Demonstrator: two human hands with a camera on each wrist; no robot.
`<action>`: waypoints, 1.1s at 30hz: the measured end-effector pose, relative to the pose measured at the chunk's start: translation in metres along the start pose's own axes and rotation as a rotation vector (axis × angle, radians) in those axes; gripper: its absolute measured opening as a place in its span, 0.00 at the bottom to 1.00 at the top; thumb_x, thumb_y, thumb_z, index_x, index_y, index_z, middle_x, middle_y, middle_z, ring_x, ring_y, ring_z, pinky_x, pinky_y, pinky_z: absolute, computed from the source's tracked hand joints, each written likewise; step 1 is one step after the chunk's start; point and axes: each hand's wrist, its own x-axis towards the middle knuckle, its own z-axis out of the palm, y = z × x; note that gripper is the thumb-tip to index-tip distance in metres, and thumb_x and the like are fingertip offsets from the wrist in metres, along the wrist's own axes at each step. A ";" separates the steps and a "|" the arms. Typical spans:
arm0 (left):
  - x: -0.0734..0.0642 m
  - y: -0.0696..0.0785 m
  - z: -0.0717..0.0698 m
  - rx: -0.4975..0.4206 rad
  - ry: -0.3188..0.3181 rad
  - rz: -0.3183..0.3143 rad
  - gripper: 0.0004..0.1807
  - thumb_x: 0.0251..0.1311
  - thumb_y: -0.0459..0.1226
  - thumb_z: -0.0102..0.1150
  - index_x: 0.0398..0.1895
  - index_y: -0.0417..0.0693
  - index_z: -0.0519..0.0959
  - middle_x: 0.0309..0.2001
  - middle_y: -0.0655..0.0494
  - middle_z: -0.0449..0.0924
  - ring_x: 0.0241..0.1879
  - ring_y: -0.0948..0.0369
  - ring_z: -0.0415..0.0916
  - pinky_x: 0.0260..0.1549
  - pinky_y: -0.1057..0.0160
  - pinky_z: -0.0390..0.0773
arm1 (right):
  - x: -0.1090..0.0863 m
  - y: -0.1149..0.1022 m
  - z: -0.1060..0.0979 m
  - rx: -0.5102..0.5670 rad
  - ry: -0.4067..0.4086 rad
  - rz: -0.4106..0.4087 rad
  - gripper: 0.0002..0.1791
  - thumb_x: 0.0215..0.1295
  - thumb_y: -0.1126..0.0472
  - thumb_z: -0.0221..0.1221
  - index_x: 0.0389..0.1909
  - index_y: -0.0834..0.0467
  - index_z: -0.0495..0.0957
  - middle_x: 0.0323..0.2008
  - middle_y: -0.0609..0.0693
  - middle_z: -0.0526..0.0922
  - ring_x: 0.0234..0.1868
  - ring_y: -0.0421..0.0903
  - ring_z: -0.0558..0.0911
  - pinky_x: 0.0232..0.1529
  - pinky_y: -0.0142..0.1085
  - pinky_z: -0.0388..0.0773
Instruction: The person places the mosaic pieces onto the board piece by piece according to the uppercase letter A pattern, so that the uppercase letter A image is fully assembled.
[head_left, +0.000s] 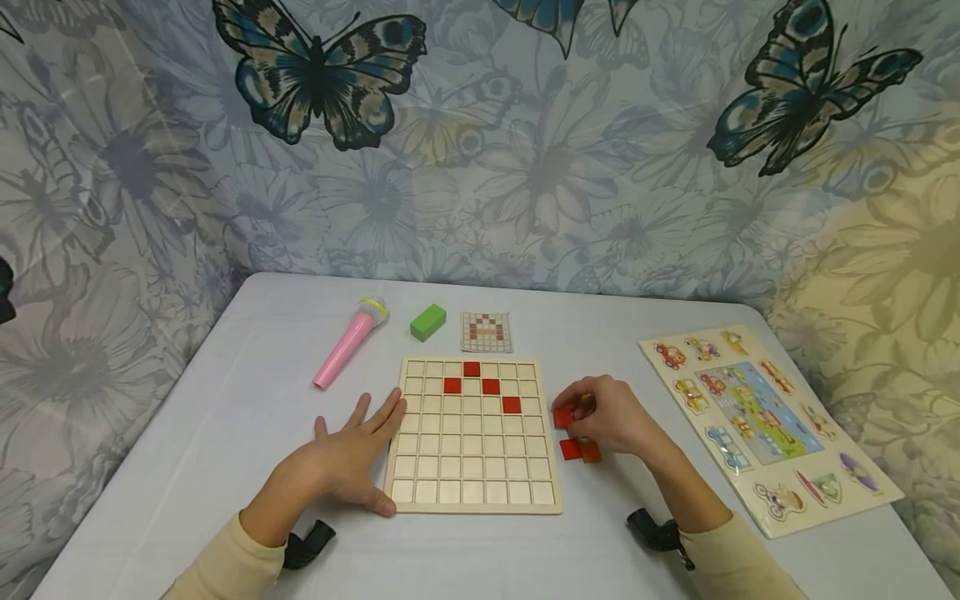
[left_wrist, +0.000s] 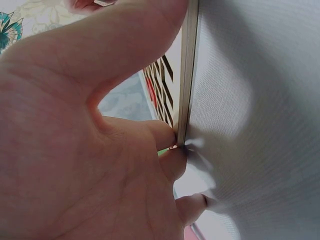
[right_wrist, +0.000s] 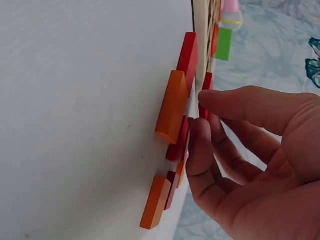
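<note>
A wooden grid board [head_left: 472, 508] lies on the white table, with red square tiles [head_left: 472, 369] in several of its upper cells. My left hand [head_left: 337, 462] is spread along the board's left edge; its fingertips and thumb touch the frame. Just off the board's right side, my right hand [head_left: 611, 417] pinches a red tile [right_wrist: 207, 82] between thumb and fingers. Below that hand lie another red tile [head_left: 570, 450] and an orange tile [head_left: 592, 452]. The right wrist view shows several more red and orange tiles [right_wrist: 171, 107] on the table, partly hidden by the hand in the head view.
Behind the board lie a small card [head_left: 486, 332] with a red-and-orange grid pattern, a green block [head_left: 428, 322] and a pink toy microphone [head_left: 348, 346]. A picture puzzle board [head_left: 768, 425] lies at the right. Butterfly-printed cloth [head_left: 540, 208] hangs behind the table.
</note>
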 end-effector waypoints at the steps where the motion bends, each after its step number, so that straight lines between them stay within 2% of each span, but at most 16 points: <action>1: 0.000 0.000 0.000 0.001 -0.001 -0.003 0.76 0.39 0.59 0.84 0.86 0.47 0.44 0.87 0.54 0.31 0.84 0.37 0.33 0.58 0.10 0.43 | 0.000 -0.001 0.000 0.007 0.000 0.008 0.16 0.53 0.74 0.69 0.42 0.57 0.89 0.32 0.51 0.82 0.34 0.47 0.77 0.32 0.38 0.77; 10: 0.001 0.001 0.000 0.008 -0.002 -0.007 0.76 0.38 0.59 0.84 0.86 0.47 0.44 0.87 0.54 0.31 0.84 0.37 0.33 0.57 0.10 0.44 | 0.005 -0.004 0.000 0.104 0.008 0.043 0.14 0.55 0.70 0.72 0.44 0.57 0.90 0.33 0.53 0.83 0.36 0.49 0.78 0.29 0.38 0.80; 17: 0.001 0.001 0.000 0.011 -0.008 -0.016 0.76 0.39 0.59 0.84 0.86 0.48 0.44 0.87 0.54 0.31 0.84 0.38 0.33 0.58 0.10 0.43 | 0.011 -0.008 0.003 0.239 -0.007 0.070 0.16 0.54 0.69 0.74 0.46 0.57 0.90 0.38 0.54 0.85 0.41 0.51 0.79 0.36 0.39 0.82; 23: 0.001 0.001 -0.001 0.008 -0.011 -0.017 0.76 0.39 0.59 0.84 0.86 0.48 0.44 0.87 0.55 0.30 0.84 0.38 0.32 0.58 0.10 0.43 | 0.017 -0.015 0.007 0.332 -0.023 0.084 0.17 0.53 0.69 0.75 0.46 0.58 0.90 0.36 0.55 0.86 0.39 0.50 0.80 0.36 0.38 0.81; 28: 0.000 0.001 -0.001 0.002 -0.012 -0.018 0.76 0.39 0.59 0.84 0.86 0.49 0.43 0.87 0.55 0.30 0.84 0.39 0.32 0.59 0.10 0.43 | 0.021 -0.022 0.011 0.350 -0.039 0.071 0.16 0.55 0.70 0.72 0.46 0.58 0.90 0.37 0.56 0.86 0.40 0.49 0.81 0.37 0.38 0.80; 33: 0.000 0.001 -0.001 0.000 -0.011 -0.015 0.76 0.39 0.59 0.84 0.86 0.48 0.43 0.87 0.55 0.30 0.84 0.39 0.33 0.59 0.10 0.43 | 0.026 -0.029 0.017 0.359 -0.037 0.044 0.18 0.52 0.70 0.74 0.46 0.59 0.90 0.37 0.55 0.86 0.39 0.49 0.81 0.38 0.36 0.80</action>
